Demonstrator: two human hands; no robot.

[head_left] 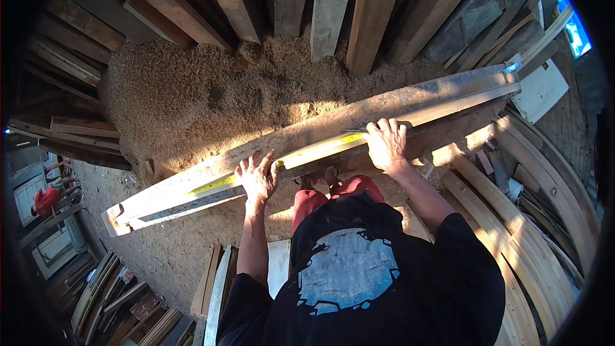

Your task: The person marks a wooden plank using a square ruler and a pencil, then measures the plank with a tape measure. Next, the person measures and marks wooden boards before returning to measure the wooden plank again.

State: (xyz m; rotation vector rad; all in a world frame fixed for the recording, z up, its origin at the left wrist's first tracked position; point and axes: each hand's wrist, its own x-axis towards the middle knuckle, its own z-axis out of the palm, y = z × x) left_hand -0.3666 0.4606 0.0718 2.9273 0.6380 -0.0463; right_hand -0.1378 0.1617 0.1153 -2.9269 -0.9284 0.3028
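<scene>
A long wooden beam (pixel 307 129) runs slantwise before me, with a paler plank (pixel 442 107) along its near side. A yellow tape measure blade (pixel 320 152) lies stretched along the plank, passing under both hands. My left hand (pixel 258 178) rests on the wood and blade, its fingers bent and apart. Farther right, my right hand (pixel 386 144) is closed over the plank's edge with a thin dark pencil (pixel 356 131) sticking out to the left of its fingers. Whether its fingers also pinch the tape is hidden.
Sawdust (pixel 192 96) is heaped beyond the beam, below several upright boards (pixel 378 13). Curved planks (pixel 512 230) are stacked at my right. More boards (pixel 218 288) lie near my left elbow. At far left is a person in red (pixel 46 202).
</scene>
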